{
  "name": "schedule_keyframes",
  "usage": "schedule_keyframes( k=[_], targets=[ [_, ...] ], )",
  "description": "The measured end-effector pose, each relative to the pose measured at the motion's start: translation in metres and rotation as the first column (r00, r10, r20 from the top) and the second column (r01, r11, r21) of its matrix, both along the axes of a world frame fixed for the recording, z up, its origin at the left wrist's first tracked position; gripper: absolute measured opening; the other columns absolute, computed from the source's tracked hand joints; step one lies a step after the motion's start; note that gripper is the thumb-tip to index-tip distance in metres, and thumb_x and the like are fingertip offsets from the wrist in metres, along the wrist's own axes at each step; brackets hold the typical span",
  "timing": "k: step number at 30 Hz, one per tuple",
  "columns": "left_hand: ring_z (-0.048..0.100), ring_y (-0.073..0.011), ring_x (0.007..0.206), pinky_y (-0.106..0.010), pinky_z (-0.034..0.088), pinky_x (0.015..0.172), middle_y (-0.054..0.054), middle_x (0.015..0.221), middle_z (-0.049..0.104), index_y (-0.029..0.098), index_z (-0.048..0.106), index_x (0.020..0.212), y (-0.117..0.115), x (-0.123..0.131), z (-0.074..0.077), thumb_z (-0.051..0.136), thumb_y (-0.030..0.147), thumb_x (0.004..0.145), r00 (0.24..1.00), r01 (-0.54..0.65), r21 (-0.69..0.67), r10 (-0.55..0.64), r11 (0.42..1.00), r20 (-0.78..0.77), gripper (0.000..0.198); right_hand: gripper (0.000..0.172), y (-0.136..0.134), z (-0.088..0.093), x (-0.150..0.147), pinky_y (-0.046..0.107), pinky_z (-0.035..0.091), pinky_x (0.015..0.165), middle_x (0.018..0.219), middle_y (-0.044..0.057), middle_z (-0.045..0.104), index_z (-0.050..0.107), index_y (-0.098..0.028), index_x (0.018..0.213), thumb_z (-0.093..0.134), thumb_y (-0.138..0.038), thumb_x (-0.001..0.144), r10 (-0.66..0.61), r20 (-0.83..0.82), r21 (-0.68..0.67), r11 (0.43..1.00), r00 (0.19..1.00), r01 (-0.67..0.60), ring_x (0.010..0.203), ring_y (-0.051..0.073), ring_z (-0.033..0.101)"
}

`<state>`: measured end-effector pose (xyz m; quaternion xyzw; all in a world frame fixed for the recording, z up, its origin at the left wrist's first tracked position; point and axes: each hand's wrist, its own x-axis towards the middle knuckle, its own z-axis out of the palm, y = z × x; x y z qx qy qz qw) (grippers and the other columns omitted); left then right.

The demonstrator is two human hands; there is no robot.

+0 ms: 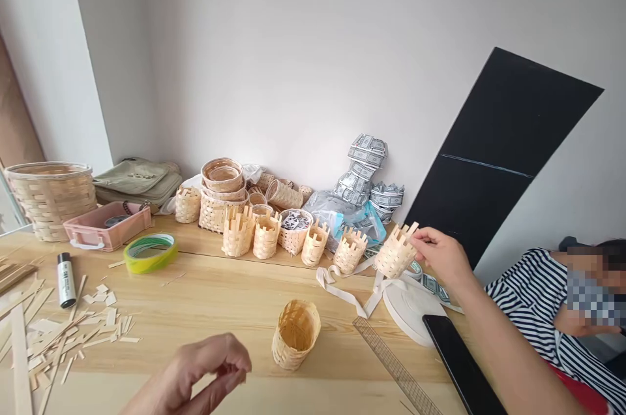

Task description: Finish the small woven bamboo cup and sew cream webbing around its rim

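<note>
Just a pale wooden table [210, 297] with bamboo baskets [296, 335] against a white wall [303, 56]

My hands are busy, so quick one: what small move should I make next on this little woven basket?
Probably bring the left hand over to the small woven basket in the right hand to steady it: its upright strips stand unbent above the rim, and the left hand shows nothing large in it.

A small woven bamboo basket [395, 252], rim strips jutting upward, is held tilted in mid-air; a second basket [296, 335] sits lower, open end up.
</note>
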<state>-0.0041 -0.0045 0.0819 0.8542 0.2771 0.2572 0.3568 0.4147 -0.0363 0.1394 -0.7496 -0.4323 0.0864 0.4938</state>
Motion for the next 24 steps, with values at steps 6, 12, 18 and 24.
schedule_keyframes(
  k=[6, 12, 18, 24],
  targets=[
    [0.056, -0.014, 0.081, -0.02, 0.049, 0.066, -0.003, 0.092, 0.06, 0.022, 0.052, 0.094, 0.022, 0.018, -0.019, 0.044, 0.025, 0.079, 0.985, -0.112, -0.079, 0.121, 0.991, 0.126, 0.017, 0.011, 0.022, 0.015, -0.107, 0.021, 0.041, 0.049, 0.066, -0.001, 0.059, 0.057, -0.018, 0.071, 0.053, -0.027, 0.077, 0.367, 0.318, 0.029, 0.918, 0.874, -0.396, 0.059, 0.013, 0.057],
    [0.055, -0.0135, 0.088, -0.022, 0.051, 0.07, -0.002, 0.11, 0.054, 0.032, 0.044, 0.111, 0.018, 0.018, -0.047, 0.045, 0.011, 0.073, 0.991, -0.071, 0.052, 0.064, 0.996, 0.12, 0.043, 0.014, 0.093, -0.033, -0.172, 0.03, 0.046, 0.069, 0.079, 0.0, 0.059, 0.058, -0.015, 0.077, 0.051, -0.025, 0.084, 0.526, 0.47, -0.091, 0.828, 0.708, -0.554, 0.074, 0.012, 0.056],
    [0.058, -0.0136, 0.086, -0.019, 0.052, 0.067, 0.0, 0.111, 0.055, 0.035, 0.046, 0.11, 0.016, 0.006, -0.053, 0.047, 0.012, 0.073, 0.995, -0.08, 0.073, 0.075, 0.994, 0.065, 0.044, 0.019, 0.113, -0.054, -0.185, 0.035, 0.046, 0.078, 0.102, 0.005, 0.058, 0.057, -0.017, 0.096, 0.047, -0.029, 0.087, 0.552, 0.493, -0.171, 0.819, 0.672, -0.547, 0.088, 0.015, 0.056],
    [0.059, -0.0126, 0.082, -0.018, 0.051, 0.065, 0.0, 0.107, 0.056, 0.034, 0.049, 0.107, 0.026, 0.004, -0.058, 0.049, 0.015, 0.074, 0.989, -0.108, 0.09, 0.098, 0.99, 0.107, 0.039, 0.022, 0.076, -0.044, -0.122, 0.034, 0.047, 0.075, 0.099, 0.004, 0.057, 0.054, -0.015, 0.102, 0.043, -0.029, 0.089, 0.409, 0.449, -0.24, 0.912, 0.795, -0.333, 0.083, 0.014, 0.056]
  ],
)
